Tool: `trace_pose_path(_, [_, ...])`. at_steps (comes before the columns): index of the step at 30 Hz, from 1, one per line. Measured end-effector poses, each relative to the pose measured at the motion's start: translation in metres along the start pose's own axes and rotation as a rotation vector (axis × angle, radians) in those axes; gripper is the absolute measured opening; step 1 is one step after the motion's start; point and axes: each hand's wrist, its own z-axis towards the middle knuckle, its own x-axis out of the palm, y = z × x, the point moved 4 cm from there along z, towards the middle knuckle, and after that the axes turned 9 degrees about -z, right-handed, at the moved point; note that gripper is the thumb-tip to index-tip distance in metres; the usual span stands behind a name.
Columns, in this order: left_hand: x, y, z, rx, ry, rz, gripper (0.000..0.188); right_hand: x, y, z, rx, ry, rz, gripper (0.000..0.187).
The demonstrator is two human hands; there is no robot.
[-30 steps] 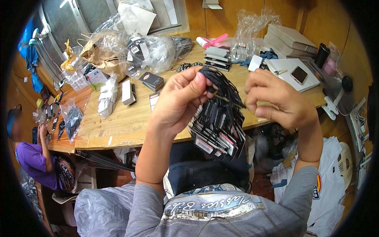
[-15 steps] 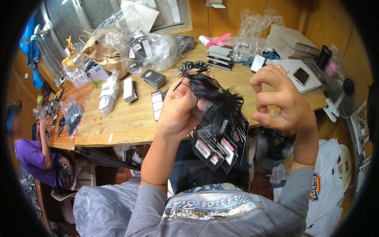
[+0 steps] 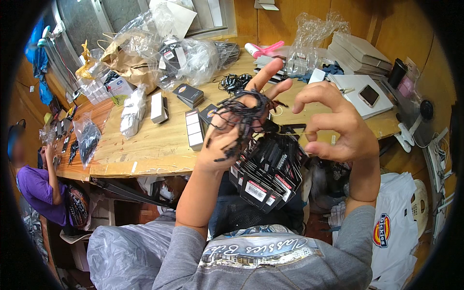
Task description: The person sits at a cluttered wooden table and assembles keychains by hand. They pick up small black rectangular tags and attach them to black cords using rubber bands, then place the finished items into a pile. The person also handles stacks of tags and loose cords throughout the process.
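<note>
My left hand [image 3: 220, 145] grips the black strings [image 3: 241, 113] of a bundle of hang tags. Its index and middle fingers point up, and strings drape over the palm. Below it hang the black hang tags [image 3: 270, 169], several with white barcode labels. To the right, my right hand [image 3: 336, 123] has its fingers curled, hooked on a thin yellowish rubber band [image 3: 292, 133]. The band stretches from the neck of the bundle to those fingers. Strings hide part of my left thumb.
On the wooden table [image 3: 145, 154] lie stacks of black cards [image 3: 188, 95], a white-labelled stack [image 3: 194, 128], black strings [image 3: 235, 83] and plastic bags [image 3: 198, 60]. A phone [image 3: 369, 95] rests at the right. A person in purple [image 3: 41, 193] works at far left.
My left hand has turned and raised its index and middle fingers, with the strings now spread over the palm. The rubber band now shows stretched toward my right hand.
</note>
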Motion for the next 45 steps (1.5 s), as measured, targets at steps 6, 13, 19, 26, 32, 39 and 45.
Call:
trace_pose_path(6, [-0.002,0.007,-0.017,-0.026,-0.044,-0.035,0.021,-0.01,0.004,0.013,-0.023,-0.035,0.291,0.031])
trace_pose_path(13, [-0.015,0.007,-0.012,-0.166,-0.051,-0.381,0.017,-0.005,0.002,0.009,-0.077,-0.099,0.451,0.021])
trace_pose_path(19, [-0.007,0.01,-0.021,-0.287,-0.103,-0.221,0.014,0.006,0.006,0.012,-0.179,-0.089,0.767,0.011])
trace_pose_path(26, [-0.013,0.029,-0.034,-0.287,-0.213,-0.156,0.013,0.031,-0.003,0.012,-0.125,-0.066,1.071,0.021])
trace_pose_path(32, [-0.026,0.028,-0.05,-0.15,-0.378,-0.379,0.019,0.061,-0.017,-0.005,0.119,-0.334,1.322,0.053])
trace_pose_path(39, [-0.029,0.024,-0.039,0.039,-0.151,-0.498,0.013,0.081,-0.031,-0.01,0.494,-0.482,1.441,0.049])
trace_pose_path(45, [-0.035,0.003,-0.038,0.072,-0.082,0.309,0.007,0.081,-0.026,0.001,0.516,-0.348,1.287,0.043])
